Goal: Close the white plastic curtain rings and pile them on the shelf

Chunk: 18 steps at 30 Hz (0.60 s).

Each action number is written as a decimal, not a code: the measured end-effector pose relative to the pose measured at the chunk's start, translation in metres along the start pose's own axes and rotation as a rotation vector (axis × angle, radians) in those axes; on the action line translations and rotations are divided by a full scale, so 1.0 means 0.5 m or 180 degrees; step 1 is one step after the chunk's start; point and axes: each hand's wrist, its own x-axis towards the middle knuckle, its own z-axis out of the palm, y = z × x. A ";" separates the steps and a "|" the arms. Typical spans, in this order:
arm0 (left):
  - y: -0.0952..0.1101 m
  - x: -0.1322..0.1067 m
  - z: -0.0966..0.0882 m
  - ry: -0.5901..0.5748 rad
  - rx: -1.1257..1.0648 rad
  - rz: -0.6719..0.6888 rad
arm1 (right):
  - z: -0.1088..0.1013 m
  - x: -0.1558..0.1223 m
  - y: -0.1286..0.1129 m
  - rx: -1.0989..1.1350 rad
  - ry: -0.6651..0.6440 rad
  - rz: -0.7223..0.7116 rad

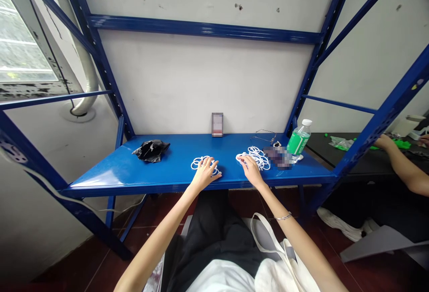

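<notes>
A small group of white loops (194, 163), like thin rings or looped cord, lies on the blue tabletop. My left hand (203, 175) rests over this group with its fingers apart, hiding part of it. To the right lies a larger, tangled pile of white loops (261, 157). At the near left edge of that pile is my right hand (251, 171), fingers bent together on a white loop (239, 156). How firmly the fingertips hold it is too small to make out.
A crumpled black plastic bag (151, 150) lies at the left of the blue table (117, 167). A phone-like object (217, 125) leans on the back wall. Glasses (264, 136), a blurred item (279, 157) and a green-labelled bottle (299, 140) stand right. Another person's arm (402, 167) is farther right.
</notes>
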 end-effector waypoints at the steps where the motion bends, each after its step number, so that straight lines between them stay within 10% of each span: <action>1: -0.001 0.001 0.001 0.0007 0.0029 -0.0017 | -0.004 0.002 0.000 0.0149 0.0058 0.0049; 11: -0.006 0.004 0.003 0.0294 0.0219 -0.0305 | -0.019 0.013 -0.031 0.1328 0.0248 0.0770; 18: 0.026 0.011 -0.026 0.0592 -0.1063 -0.0064 | -0.011 0.015 -0.081 0.2509 -0.0048 0.1386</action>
